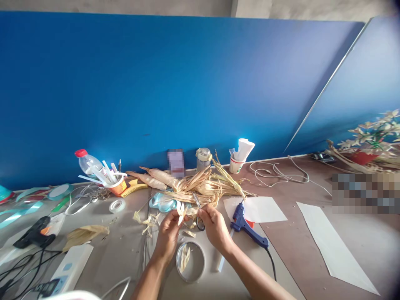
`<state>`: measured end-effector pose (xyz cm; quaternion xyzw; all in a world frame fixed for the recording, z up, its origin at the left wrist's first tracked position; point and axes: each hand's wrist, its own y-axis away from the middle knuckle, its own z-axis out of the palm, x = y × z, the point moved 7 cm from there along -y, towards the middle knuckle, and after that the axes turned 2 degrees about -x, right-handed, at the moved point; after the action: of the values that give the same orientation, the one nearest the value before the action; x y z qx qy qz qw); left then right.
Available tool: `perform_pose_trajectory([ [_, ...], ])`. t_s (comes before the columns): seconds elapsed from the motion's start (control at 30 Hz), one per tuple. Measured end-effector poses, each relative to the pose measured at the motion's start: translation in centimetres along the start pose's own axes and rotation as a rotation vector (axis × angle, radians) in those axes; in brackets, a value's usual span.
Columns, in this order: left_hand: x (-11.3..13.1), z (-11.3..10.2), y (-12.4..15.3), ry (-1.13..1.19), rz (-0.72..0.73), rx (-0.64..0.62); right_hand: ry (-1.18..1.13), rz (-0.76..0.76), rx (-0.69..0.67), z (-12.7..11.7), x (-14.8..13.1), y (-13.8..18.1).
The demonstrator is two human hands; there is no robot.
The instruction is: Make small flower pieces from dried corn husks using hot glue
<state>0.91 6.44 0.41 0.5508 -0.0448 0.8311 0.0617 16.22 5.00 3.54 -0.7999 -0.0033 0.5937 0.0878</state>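
Observation:
My left hand (168, 233) is closed in a pinch around a small pale flower (180, 212) made of dried corn husk. Just to its right, my right hand (215, 227) is closed, its thumb and fingertips on a strip of husk (191, 212) beside the flower. Scissors with a dark ring handle (200, 225) show partly behind the right fingertips. A heap of dried corn husks (200, 185) lies beyond both hands. Below them sits a clear round dish (177, 260) with husk pieces inside. A blue glue gun (246, 225) rests right of my right hand.
White paper sheets (268, 209) lie to the right. Along the blue partition (175, 83) stand a jar (203, 160), a paper cup (236, 166) and a plastic bottle (90, 163). A roll of tape (117, 206), a power strip (71, 266) and cables are on the left.

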Motion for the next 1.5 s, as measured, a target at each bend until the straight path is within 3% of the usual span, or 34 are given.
perform_pose_trajectory([
  [0.2,-0.4,-0.1,-0.1,-0.039,0.001,-0.030,-0.064,-0.173,0.038,-0.2,-0.7,0.3],
  [0.4,-0.1,0.5,0.0,-0.011,-0.014,-0.039,-0.204,-0.096,-0.054,0.3,-0.7,0.7],
  [0.53,0.0,1.0,0.1,-0.010,-0.027,-0.065,-0.486,-0.011,-0.206,1.7,-1.4,0.4],
  [0.63,-0.2,1.0,0.1,0.001,-0.063,-0.066,-0.555,0.065,-0.149,1.6,-0.6,-0.2],
  [0.73,-0.2,0.8,0.1,-0.001,-0.054,-0.055,-0.500,0.119,-0.039,0.8,0.9,-0.6],
  [0.93,0.1,0.1,0.0,-0.081,0.003,-0.036,-0.270,0.099,0.037,-0.7,2.1,-0.8],
  [1.07,0.3,-0.7,-0.3,-0.071,0.049,0.004,0.031,-0.089,0.184,-2.3,0.8,-0.8],
  [1.17,0.6,-1.1,-0.5,-0.097,0.083,0.025,0.141,-0.184,0.140,-1.8,0.2,-0.7],
  [1.5,1.1,-1.3,-0.7,-0.154,0.107,0.085,0.461,-0.219,0.006,0.0,0.3,-0.2],
])
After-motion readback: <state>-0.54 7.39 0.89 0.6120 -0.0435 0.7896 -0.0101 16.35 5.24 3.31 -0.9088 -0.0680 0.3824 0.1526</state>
